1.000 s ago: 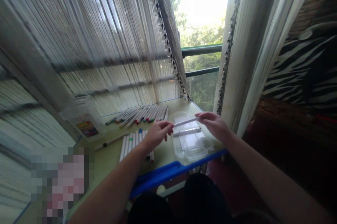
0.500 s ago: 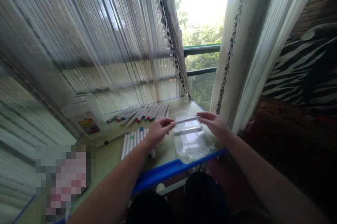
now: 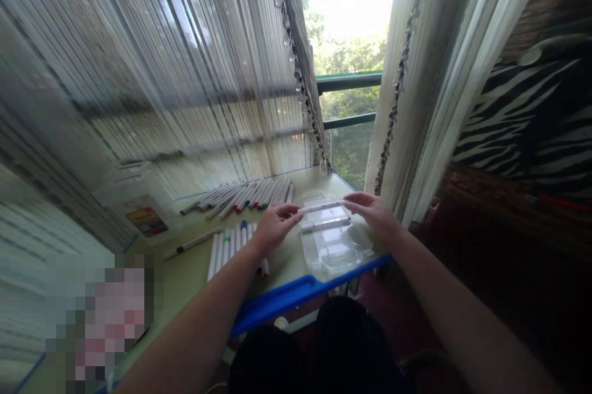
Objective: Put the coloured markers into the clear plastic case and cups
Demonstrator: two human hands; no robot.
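Still holding the white pen (image 3: 321, 206) above the clear case (image 3: 333, 245), pinched at one end by the left hand (image 3: 276, 227) and at the other by the right hand (image 3: 374, 215), but tipped a bit flatter than a second ago, so not yet let go.

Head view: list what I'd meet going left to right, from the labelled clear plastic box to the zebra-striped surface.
Clear plastic box → left hand → held white marker → right hand → zebra-striped surface.
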